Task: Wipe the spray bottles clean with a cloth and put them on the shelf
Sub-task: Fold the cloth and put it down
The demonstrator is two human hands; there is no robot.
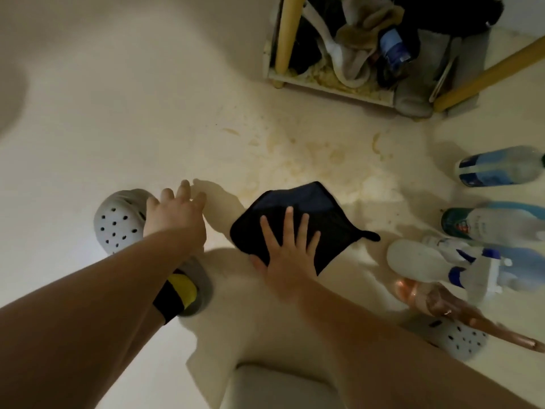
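Observation:
My right hand (pixel 284 255) holds a dark cloth (pixel 306 208) low over the pale floor, with its fingers spread straight on top and the thumb tucked under the near edge. To the left, my left hand (pixel 177 214) reaches forward with fingers spread and holds nothing. Several spray bottles stand grouped on the floor at the right: a blue-labelled one (pixel 501 169), a green and white one (pixel 495 222), a white one (pixel 418 261) and a pinkish one (pixel 442 302). The low shelf (pixel 330 84) stands at the top.
The shelf holds crumpled rags and a blue bottle (pixel 393 48), with wooden legs (pixel 287 33) beside it. My grey clogs are at the left (pixel 118 222) and lower right (pixel 460 338). Yellowish stains (pixel 295 149) mark the floor in front of the shelf.

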